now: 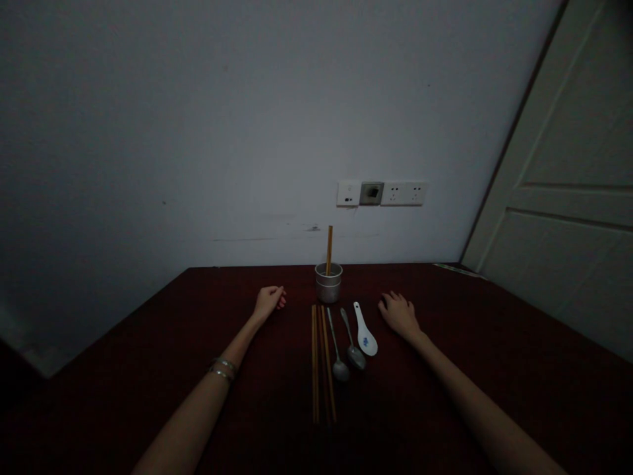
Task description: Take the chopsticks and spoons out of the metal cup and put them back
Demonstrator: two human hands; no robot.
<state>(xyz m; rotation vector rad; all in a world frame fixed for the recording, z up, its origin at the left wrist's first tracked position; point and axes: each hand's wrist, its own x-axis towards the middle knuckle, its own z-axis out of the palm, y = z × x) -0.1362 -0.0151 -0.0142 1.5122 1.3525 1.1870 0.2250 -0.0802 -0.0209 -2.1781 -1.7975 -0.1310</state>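
Observation:
My left hand (270, 301) rests on the dark red table, left of a metal cup (329, 284), its fingers curled and nothing visible in them. To the cup's right, my right hand (398, 313) lies palm down with fingers apart, near a white spoon (364, 333) with a blue mark. An upright chopstick bundle (329, 249) leans in the cup. In front of it lie several wooden chopsticks (315, 363), a thin metal spoon (339, 369) and a wider metal spoon (356, 357), side by side. Neither hand touches the utensils.
The table (148, 336) meets a pale wall (257, 132) at its back edge. Sockets and a switch (404, 193) are on the wall above the cup. A panelled door (568, 218) stands at the right.

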